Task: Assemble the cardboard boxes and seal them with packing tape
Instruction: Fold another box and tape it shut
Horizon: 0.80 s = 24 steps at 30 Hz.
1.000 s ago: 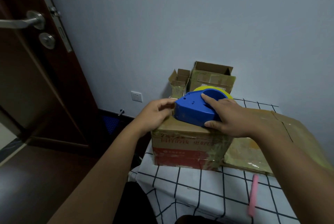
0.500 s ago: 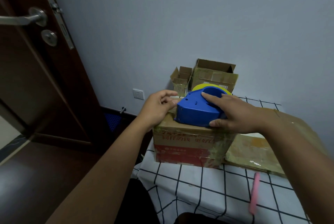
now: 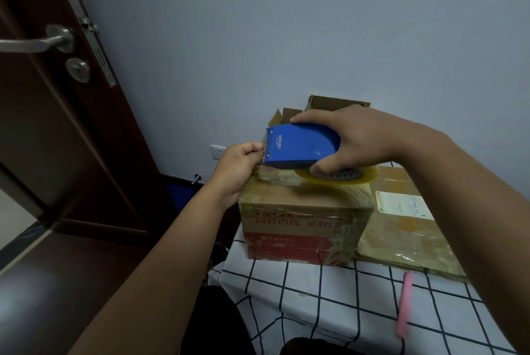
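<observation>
One cardboard box (image 3: 304, 211) sits at the table's (image 3: 315, 297) left edge, directly beneath the blue tape dispenser (image 3: 301, 148). Right hand (image 3: 358, 139) grips the dispenser; left hand (image 3: 241, 162) pinches at its cutter end, presumably the tape's free end, nearest the box's left edge.

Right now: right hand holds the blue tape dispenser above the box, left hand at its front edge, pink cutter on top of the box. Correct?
Not quite. In the head view the pink cutter lies on the checked tablecloth, not on the box. The right hand does hold the blue tape dispenser, left hand at its front edge.
</observation>
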Available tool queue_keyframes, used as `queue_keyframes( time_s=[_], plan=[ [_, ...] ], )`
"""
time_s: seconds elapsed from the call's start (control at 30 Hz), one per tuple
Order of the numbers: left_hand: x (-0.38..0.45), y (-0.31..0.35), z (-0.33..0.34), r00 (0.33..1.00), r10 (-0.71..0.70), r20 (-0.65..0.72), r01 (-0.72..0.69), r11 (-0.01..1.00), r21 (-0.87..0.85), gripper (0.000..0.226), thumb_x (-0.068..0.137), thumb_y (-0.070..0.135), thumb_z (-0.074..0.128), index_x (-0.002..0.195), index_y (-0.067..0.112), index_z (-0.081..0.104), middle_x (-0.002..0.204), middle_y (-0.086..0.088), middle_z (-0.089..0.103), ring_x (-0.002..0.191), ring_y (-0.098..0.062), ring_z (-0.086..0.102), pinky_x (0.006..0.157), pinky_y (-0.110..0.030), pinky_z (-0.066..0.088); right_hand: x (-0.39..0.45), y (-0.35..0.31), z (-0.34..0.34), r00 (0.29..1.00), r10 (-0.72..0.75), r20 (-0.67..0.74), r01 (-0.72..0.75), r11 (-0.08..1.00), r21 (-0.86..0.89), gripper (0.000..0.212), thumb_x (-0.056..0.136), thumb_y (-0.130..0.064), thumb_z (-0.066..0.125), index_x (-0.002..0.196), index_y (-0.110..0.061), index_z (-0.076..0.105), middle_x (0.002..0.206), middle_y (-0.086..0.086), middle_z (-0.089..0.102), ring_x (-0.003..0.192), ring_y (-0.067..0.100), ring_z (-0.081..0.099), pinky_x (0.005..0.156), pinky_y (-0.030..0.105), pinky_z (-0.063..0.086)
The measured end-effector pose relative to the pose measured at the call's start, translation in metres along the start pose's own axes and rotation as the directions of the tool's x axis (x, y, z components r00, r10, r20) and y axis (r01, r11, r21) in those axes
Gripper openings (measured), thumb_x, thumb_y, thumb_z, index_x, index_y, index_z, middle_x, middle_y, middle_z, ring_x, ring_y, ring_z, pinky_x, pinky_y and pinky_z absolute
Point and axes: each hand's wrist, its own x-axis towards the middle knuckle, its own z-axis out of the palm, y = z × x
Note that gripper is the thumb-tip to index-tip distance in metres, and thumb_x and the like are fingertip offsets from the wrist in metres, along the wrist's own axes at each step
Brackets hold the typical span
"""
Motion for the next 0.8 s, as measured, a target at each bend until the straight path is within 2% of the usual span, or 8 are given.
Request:
queue_keyframes(
  time_s=[0.07,0.13,0.3,0.47,0.57,0.63,0.73,0.8],
  plan=[
    [0.002,0.0,-0.001,0.998,-0.058,0.007,0.058,0.998,-0.037,0.014,0.095,0.007,0.056,0.088,0.009,0.068,0.081,-0.01,0.073,0.073,-0.022,0.07,0.062,-0.032,0.056,0.007,0.003,0.0,1.0,0.002,0.025,-0.004,0.997,0.071,0.08,0.077,-0.058,0.072,0.144,-0.05,0.029,0.115,-0.005,0.049,0.089,0.011,0.05,0.07,0.026,0.039],
    [0.003,-0.002,0.0,0.996,-0.091,0.01,0.091,0.995,-0.044,0.013,0.096,0.01,0.057,0.088,0.009,0.069,0.082,-0.012,0.073,0.074,-0.023,0.069,0.066,-0.034,0.057,0.012,0.007,0.0,1.0,0.004,0.028,-0.008,0.99,0.144,0.076,0.079,-0.053,0.074,0.144,-0.05,0.035,0.126,-0.006,0.05,0.1,0.017,0.052,0.077,0.028,0.04],
    [0.007,0.001,0.003,0.995,-0.066,-0.076,0.072,0.994,0.078,0.021,0.097,0.007,0.057,0.081,0.011,0.07,0.078,-0.009,0.073,0.073,-0.021,0.069,0.066,-0.035,0.058,0.017,0.013,-0.004,0.998,0.031,0.056,-0.044,0.97,0.24,0.071,0.08,-0.047,0.073,0.143,-0.051,0.039,0.136,-0.013,0.047,0.109,0.016,0.05,0.083,0.026,0.039],
    [0.009,0.017,0.001,0.992,-0.035,-0.123,0.046,0.995,0.092,0.023,0.096,-0.003,0.051,0.081,0.005,0.067,0.067,-0.007,0.067,0.056,-0.012,0.064,0.051,-0.02,0.052,0.024,0.017,-0.011,0.997,0.052,0.059,-0.067,0.953,0.294,0.069,0.081,-0.043,0.075,0.142,-0.047,0.044,0.115,-0.022,0.05,0.091,-0.001,0.052,0.073,0.015,0.037],
    [0.014,0.019,-0.019,0.988,-0.053,-0.147,0.068,0.992,0.104,0.02,0.098,0.005,0.052,0.081,0.008,0.061,0.059,0.0,0.062,0.054,-0.007,0.059,0.054,-0.016,0.052,0.028,0.019,-0.015,0.996,0.043,0.08,-0.067,0.947,0.313,0.068,0.08,-0.042,0.076,0.141,-0.047,0.046,0.105,-0.031,0.047,0.09,-0.001,0.052,0.076,0.021,0.04],
    [0.016,0.015,-0.038,0.983,-0.099,-0.157,0.115,0.989,0.092,0.023,0.099,0.008,0.052,0.077,0.011,0.058,0.054,0.003,0.059,0.05,-0.004,0.058,0.052,-0.016,0.05,0.028,0.023,-0.017,0.994,0.049,0.097,-0.077,0.949,0.307,0.064,0.079,-0.043,0.076,0.136,-0.05,0.048,0.109,-0.027,0.051,0.091,0.002,0.054,0.077,0.025,0.042],
    [0.013,0.004,-0.056,0.968,-0.197,-0.158,0.211,0.975,0.076,0.022,0.099,0.01,0.054,0.078,0.012,0.059,0.058,0.002,0.061,0.057,-0.008,0.065,0.059,-0.021,0.056,0.03,0.023,-0.015,0.986,0.055,0.155,-0.097,0.956,0.276,0.064,0.078,-0.045,0.076,0.137,-0.049,0.049,0.123,-0.014,0.052,0.095,0.006,0.054,0.082,0.027,0.04],
    [0.011,-0.004,-0.058,0.957,-0.24,-0.163,0.252,0.966,0.062,0.02,0.098,0.011,0.055,0.079,0.013,0.06,0.058,0.002,0.063,0.064,-0.01,0.066,0.061,-0.023,0.057,0.033,0.021,-0.009,0.981,0.053,0.187,-0.099,0.964,0.247,0.069,0.077,-0.049,0.075,0.14,-0.048,0.046,0.131,-0.013,0.05,0.101,0.01,0.054,0.086,0.029,0.04]
  ],
)
